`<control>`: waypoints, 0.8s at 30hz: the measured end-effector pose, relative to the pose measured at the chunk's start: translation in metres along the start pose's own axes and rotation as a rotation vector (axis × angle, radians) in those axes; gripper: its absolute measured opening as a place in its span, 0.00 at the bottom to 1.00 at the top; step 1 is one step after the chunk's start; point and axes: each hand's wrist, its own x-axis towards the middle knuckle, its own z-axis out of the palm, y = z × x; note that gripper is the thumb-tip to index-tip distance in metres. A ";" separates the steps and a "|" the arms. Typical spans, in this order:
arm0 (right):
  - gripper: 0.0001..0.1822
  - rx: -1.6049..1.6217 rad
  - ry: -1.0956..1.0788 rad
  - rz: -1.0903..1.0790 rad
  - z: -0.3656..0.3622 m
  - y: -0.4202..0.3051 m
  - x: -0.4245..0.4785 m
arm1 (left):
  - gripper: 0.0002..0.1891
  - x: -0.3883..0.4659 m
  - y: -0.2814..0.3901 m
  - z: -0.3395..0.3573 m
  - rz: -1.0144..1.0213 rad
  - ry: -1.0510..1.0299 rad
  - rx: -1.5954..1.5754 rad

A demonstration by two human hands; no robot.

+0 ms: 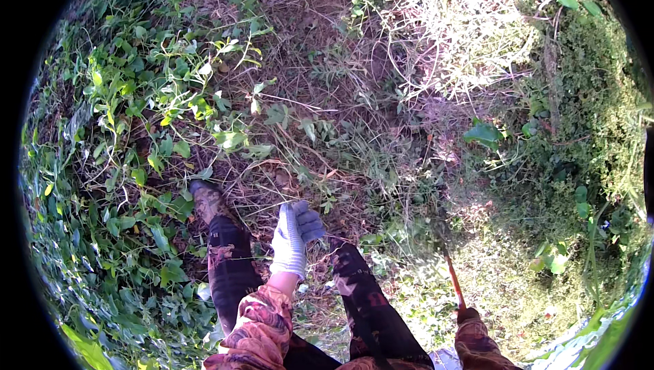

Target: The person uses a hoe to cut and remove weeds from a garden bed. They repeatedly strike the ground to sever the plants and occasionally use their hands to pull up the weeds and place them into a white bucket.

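Note:
My left hand (296,234), in a pale knitted glove with grey-blue fingers, is low over the ground between my legs. Its fingers are curled. Thin stems (265,208) run close to the thumb and fingertips; whether any are gripped cannot be told. At the lower right my right hand (467,314), small and in shadow, is closed around the orange-red handle (453,280) of a long tool. The tool's far end is blurred against the plants, so its kind cannot be told.
Broad-leaved green vines (138,89) cover the left side. Dry cut stems and grass (327,63) lie ahead, with a sunlit tangle of pale stalks (460,27) at upper right. Dense low greenery (577,89) borders the right. My shoe (207,201) stands beside the vines.

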 end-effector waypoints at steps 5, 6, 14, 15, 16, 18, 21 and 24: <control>0.27 -0.013 0.299 -0.256 0.019 0.032 0.001 | 0.35 -0.003 -0.011 -0.010 -0.005 0.006 0.058; 0.27 0.294 0.222 -0.211 0.026 0.029 0.008 | 0.35 -0.002 -0.014 -0.011 -0.011 0.007 0.068; 0.30 0.761 0.214 -0.631 -0.127 -0.297 -0.039 | 0.34 0.003 -0.032 -0.014 -0.032 0.060 0.083; 0.31 0.678 0.243 -0.660 -0.135 -0.306 -0.029 | 0.34 0.004 -0.034 -0.012 -0.032 0.051 0.079; 0.31 0.592 0.271 -0.702 -0.144 -0.320 -0.020 | 0.34 0.004 -0.035 -0.013 -0.029 0.053 0.076; 0.33 0.398 0.278 -0.630 -0.137 -0.296 -0.010 | 0.34 0.005 -0.040 -0.015 -0.051 0.031 0.069; 0.39 0.215 0.023 -0.449 -0.054 -0.193 0.050 | 0.33 0.002 -0.035 -0.015 -0.060 0.071 0.078; 0.41 0.318 0.067 -0.393 0.024 -0.131 0.051 | 0.32 0.006 -0.038 -0.010 -0.045 0.052 0.096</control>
